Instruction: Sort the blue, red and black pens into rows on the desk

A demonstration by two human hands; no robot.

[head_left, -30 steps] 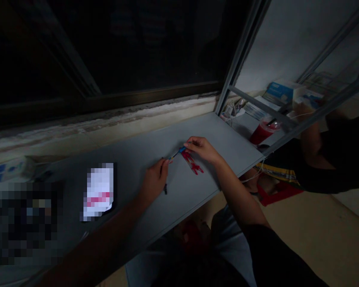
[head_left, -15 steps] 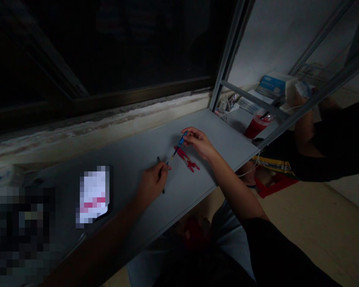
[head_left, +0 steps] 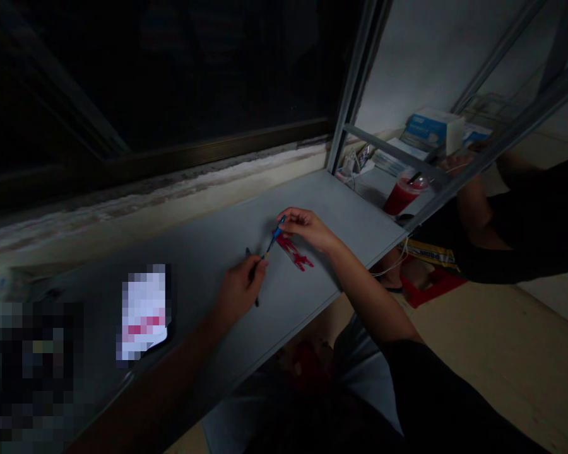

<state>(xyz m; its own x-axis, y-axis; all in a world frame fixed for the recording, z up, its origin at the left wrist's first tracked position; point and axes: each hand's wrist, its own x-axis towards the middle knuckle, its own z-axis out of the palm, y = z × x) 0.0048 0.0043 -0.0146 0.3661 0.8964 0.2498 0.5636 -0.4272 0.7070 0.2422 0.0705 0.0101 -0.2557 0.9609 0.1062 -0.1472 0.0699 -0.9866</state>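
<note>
Head view looks down on a grey shelf (head_left: pixel 194 265) running along a dark window (head_left: pixel 170 75), with a person reaching over it from the near edge. The right hand (head_left: pixel 305 230) pinches a slim blue pen (head_left: pixel 275 238) between thumb and fingers, its thin tip angled down toward the left hand (head_left: pixel 240 291). That hand is curled closed around a dark pen (head_left: pixel 256 302), whose ends stick out above and below the fist. The blue pen's tip reaches the left fingertips (head_left: pixel 264 263), though in this dim light I can't tell whether it touches them. A small red figure (head_left: pixel 296 254) lies flat near the middle of the shelf, just under the right hand; its material is too dim to make out. Nearer the left end sits a pixelated white patch (head_left: pixel 144 312), too blurred to name. Beyond the shelf's right end, past a metal frame (head_left: pixel 388 151), stand a red cup (head_left: pixel 401 197) with a straw and a blue-and-white box (head_left: pixel 428 129). Another person's arm (head_left: pixel 473 211) shows there too, and a white cable (head_left: pixel 392 268) hangs below the shelf's far edge.
</note>
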